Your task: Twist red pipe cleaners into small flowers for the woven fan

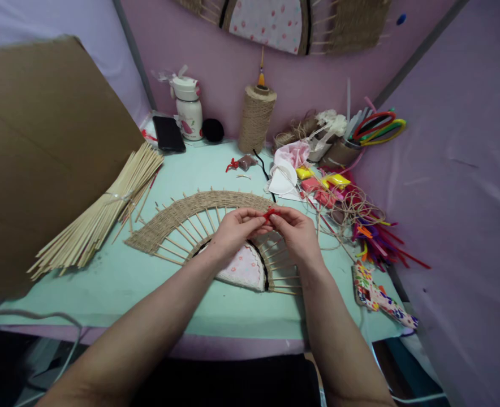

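My left hand point(244, 223) and my right hand point(292, 226) meet over the woven fan, fingertips pinched together on a small bent piece of red pipe cleaner point(270, 213). Most of that piece is hidden by the fingers. Below them lies the fan point(160, 229), an arc of twine woven over thin sticks, with a white half-round center point(244, 268) dotted pink and edged in black. My hands and forearms cover part of its right side. Beyond the fan lie another twisted red piece point(232, 164) and a small brown packet point(247, 163).
A bundle of thin sticks point(101, 209) leans by cardboard point(42, 158) at left. Behind stand a bottle point(189, 113), phone point(168, 134) and twine spool point(256, 118). Right are clay packets point(337, 181), loose twine point(352, 206), pipe cleaners point(377, 243), scissors point(377, 127) and a floral glue gun point(366, 285).
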The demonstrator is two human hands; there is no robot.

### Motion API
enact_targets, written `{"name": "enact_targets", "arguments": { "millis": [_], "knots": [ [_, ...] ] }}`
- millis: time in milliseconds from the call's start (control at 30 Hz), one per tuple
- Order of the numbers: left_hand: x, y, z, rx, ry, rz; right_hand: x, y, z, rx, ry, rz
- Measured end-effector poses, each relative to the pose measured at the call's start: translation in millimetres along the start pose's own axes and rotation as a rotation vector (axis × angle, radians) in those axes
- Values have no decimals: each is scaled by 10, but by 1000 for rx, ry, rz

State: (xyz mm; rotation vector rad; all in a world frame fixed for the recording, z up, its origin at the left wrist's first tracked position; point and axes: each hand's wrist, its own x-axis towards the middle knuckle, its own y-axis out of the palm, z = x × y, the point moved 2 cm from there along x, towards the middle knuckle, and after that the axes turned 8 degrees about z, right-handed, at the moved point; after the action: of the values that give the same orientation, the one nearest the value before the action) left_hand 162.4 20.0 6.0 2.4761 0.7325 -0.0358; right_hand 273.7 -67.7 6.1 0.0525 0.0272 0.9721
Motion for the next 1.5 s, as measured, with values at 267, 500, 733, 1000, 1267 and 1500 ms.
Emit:
{"name": "enact_targets", "arguments": {
  "millis": [267,500,733,1000,1267,1500],
  "knots": [
    [62,-99,69,269,65,-96,-9,-9,-53,-228,-59,49],
    [45,-82,61,266,28,-47,-17,-18,-51,-232,-35,87],
    [54,-69,70,182,58,-33,-28,32,-2,-119,22,86],
    [50,-54,25,448,117,-5,-34,62,5,-51,61,84],
    [-30,-4,-38,928,338,-124,-47,73,-48,-177,38,69],
    [-10,-43,3,813,294,-151,-23,21,-80,-202,52,32]
  ]
}}
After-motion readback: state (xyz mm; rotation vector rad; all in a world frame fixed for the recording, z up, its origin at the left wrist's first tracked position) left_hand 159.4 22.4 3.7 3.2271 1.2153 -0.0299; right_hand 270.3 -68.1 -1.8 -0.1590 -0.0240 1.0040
